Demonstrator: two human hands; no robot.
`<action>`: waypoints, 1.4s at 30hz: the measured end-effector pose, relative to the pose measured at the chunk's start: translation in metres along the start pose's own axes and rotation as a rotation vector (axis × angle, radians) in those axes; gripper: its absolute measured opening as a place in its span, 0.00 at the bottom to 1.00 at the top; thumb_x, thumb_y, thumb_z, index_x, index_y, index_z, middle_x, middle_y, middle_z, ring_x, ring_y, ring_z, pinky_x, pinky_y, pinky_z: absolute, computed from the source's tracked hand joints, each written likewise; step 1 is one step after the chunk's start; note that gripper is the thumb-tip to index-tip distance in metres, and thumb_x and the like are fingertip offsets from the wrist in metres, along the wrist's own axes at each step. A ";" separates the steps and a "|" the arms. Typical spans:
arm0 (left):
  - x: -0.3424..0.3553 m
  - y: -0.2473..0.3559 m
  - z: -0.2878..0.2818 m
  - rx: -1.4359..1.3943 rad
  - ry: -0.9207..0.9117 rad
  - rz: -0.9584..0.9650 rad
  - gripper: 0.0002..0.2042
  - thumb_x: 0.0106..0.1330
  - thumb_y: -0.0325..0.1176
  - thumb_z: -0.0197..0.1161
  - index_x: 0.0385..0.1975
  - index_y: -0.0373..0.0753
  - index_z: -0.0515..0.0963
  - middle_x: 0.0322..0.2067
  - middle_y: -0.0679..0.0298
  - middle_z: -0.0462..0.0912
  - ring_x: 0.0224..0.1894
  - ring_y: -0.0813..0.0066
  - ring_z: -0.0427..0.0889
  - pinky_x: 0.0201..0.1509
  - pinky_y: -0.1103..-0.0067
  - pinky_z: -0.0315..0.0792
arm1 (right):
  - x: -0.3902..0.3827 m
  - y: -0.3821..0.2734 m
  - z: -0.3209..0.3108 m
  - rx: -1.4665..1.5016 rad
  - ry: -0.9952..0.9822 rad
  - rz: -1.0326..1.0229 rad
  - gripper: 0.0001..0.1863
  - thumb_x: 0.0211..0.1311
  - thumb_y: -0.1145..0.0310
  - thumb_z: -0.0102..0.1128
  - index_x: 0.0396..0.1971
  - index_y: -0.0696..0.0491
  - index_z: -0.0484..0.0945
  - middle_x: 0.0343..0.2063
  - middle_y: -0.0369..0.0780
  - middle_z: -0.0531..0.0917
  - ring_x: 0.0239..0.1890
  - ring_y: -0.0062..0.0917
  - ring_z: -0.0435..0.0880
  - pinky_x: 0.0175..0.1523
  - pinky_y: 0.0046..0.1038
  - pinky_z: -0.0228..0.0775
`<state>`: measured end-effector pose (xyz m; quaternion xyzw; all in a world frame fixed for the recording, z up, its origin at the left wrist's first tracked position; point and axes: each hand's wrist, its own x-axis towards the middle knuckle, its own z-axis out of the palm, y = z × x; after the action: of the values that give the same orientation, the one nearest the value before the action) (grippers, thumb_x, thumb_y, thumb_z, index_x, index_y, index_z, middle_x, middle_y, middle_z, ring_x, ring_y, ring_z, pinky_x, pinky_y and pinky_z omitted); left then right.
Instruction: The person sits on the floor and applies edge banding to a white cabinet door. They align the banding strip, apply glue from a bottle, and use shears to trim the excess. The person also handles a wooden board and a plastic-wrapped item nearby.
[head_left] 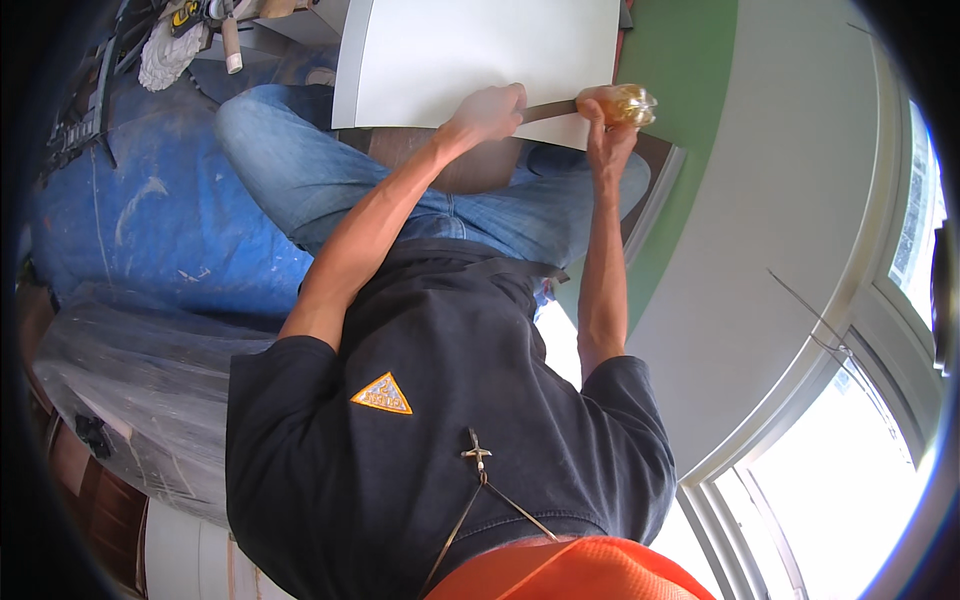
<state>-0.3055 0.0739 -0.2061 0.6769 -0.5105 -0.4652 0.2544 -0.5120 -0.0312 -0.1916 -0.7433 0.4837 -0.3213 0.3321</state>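
Observation:
My left hand point(488, 112) is closed, its fingers pinched at one end of a narrow, flat brown strip point(550, 111). The strip stretches across to my right hand point(608, 145). That hand is closed round a shiny, see-through, amber-tinted rounded object point(633, 104), which may be a plastic bottle or a roll; I cannot tell which. Whether the strip joins this object or only passes beside it is hidden by the fingers. Both hands are over the near edge of a white panel point(480, 55), above my bent legs.
Blue sheeting point(170, 215) covers the floor on the left, with a plastic-wrapped bulk point(150, 390) nearer me. Tools, among them a yellow-and-black one point(187, 17), lie at the far left. A green-and-white wall point(690, 150) and bright windows point(830, 470) stand on the right.

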 end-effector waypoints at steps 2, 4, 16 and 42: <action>-0.001 0.000 -0.001 -0.023 -0.012 -0.037 0.10 0.63 0.31 0.57 0.41 0.36 0.76 0.30 0.51 0.84 0.36 0.51 0.83 0.43 0.62 0.74 | 0.007 0.001 0.002 -0.052 0.100 -0.042 0.18 0.63 0.61 0.69 0.44 0.58 0.79 0.39 0.41 0.86 0.41 0.28 0.84 0.51 0.31 0.75; -0.004 0.002 -0.002 -0.008 0.005 -0.013 0.10 0.62 0.31 0.57 0.41 0.36 0.76 0.30 0.51 0.84 0.35 0.52 0.83 0.42 0.62 0.74 | 0.018 0.000 -0.004 -0.027 0.132 -0.004 0.18 0.63 0.62 0.69 0.45 0.58 0.77 0.39 0.41 0.86 0.40 0.29 0.84 0.50 0.32 0.75; -0.001 -0.006 0.003 0.024 0.023 0.061 0.11 0.68 0.35 0.55 0.45 0.36 0.74 0.21 0.55 0.81 0.23 0.64 0.81 0.33 0.67 0.75 | 0.030 -0.002 -0.011 0.127 0.231 -0.030 0.15 0.63 0.65 0.66 0.42 0.59 0.78 0.38 0.41 0.83 0.40 0.27 0.82 0.50 0.30 0.74; 0.001 0.004 -0.003 -0.044 0.028 -0.014 0.09 0.59 0.28 0.56 0.38 0.35 0.75 0.23 0.54 0.82 0.27 0.58 0.82 0.36 0.64 0.74 | 0.034 -0.008 -0.040 0.230 0.319 -0.113 0.15 0.65 0.67 0.66 0.46 0.59 0.75 0.39 0.41 0.82 0.40 0.26 0.82 0.49 0.29 0.75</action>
<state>-0.3046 0.0714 -0.2012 0.6813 -0.4917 -0.4685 0.2731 -0.5289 -0.0680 -0.1563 -0.6661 0.4477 -0.5062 0.3156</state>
